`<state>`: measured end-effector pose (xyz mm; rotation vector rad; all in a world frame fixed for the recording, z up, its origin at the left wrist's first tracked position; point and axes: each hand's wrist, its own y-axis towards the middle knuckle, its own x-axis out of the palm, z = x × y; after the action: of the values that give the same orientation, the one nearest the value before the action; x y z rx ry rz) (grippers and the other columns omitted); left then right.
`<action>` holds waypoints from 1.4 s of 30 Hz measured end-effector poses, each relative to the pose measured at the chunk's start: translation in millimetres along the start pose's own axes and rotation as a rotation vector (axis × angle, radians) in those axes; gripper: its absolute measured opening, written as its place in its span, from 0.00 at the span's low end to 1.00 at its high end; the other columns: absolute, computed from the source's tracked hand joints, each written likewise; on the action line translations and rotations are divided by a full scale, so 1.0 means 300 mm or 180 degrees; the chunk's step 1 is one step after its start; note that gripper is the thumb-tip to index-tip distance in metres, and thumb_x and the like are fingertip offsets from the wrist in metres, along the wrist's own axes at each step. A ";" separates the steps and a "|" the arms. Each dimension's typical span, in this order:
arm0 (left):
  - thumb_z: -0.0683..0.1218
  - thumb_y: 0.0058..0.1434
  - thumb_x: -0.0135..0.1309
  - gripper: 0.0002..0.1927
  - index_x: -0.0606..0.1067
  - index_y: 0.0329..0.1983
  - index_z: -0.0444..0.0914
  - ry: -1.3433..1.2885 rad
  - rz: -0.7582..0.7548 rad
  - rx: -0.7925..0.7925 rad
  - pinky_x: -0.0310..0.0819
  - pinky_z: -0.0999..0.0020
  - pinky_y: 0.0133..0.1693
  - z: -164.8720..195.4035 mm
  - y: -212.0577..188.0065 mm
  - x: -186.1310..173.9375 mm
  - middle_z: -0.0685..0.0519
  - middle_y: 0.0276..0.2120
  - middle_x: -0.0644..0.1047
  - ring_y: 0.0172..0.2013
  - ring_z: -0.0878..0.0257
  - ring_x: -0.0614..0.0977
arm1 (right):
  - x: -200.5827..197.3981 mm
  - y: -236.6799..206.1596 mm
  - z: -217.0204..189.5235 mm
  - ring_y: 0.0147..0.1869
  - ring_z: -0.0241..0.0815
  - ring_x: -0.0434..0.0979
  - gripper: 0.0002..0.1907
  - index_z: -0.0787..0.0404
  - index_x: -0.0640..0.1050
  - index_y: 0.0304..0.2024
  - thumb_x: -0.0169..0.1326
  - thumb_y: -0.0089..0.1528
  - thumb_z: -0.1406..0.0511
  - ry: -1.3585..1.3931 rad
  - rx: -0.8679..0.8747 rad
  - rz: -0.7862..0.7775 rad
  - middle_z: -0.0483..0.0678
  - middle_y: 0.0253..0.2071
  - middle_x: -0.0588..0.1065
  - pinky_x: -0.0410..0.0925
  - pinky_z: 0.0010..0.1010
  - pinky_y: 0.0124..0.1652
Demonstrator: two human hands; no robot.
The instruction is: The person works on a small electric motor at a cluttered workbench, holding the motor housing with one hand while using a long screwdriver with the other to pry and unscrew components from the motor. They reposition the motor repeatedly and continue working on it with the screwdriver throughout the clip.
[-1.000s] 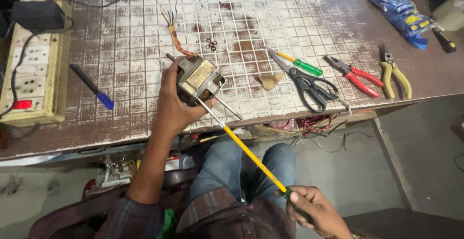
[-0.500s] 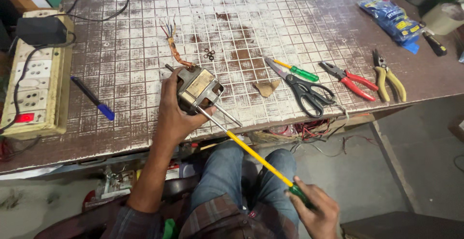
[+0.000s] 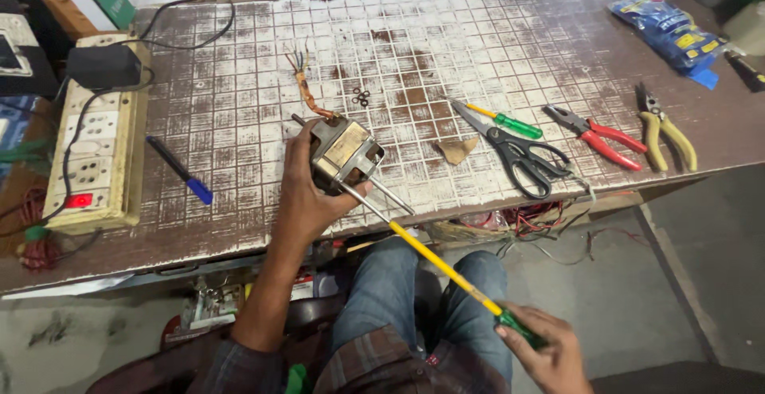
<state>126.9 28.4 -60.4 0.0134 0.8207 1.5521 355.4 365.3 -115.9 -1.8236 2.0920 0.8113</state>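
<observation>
Near the centre of the frame, the left hand (image 3: 307, 195) is clamped around a small motor (image 3: 344, 153) at the table (image 3: 239, 83) edge. At lower right, the right hand (image 3: 542, 350) grips a long yellow screwdriver (image 3: 434, 260), its tip at the motor. The step seems to be working a screw there; the tip must stay seated and the motor steady.

Your one camera sits on your head, looking down close at the table (image 3: 478, 35) and your knees.

Motor (image 3: 344, 153): dull metal, brassy face. Screwdriver (image 3: 446, 270): glossy yellow shaft. Table (image 3: 239, 107): worn, rough, paint flaking.
</observation>
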 end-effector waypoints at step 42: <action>0.53 0.45 0.79 0.59 0.57 0.74 0.38 -0.0166 0.0134 0.0251 0.73 0.53 0.62 -0.075 -0.028 0.026 0.42 0.60 0.69 0.61 0.47 0.75 | -0.010 -0.019 -0.030 0.40 0.36 0.76 0.17 0.64 0.80 0.53 0.65 0.62 0.68 -0.0814 -0.0954 0.0638 0.52 0.38 0.77 0.67 0.24 0.42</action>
<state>122.1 23.7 -84.8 0.1289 0.8444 1.5516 363.0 362.4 -108.5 -1.5515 2.0949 1.3962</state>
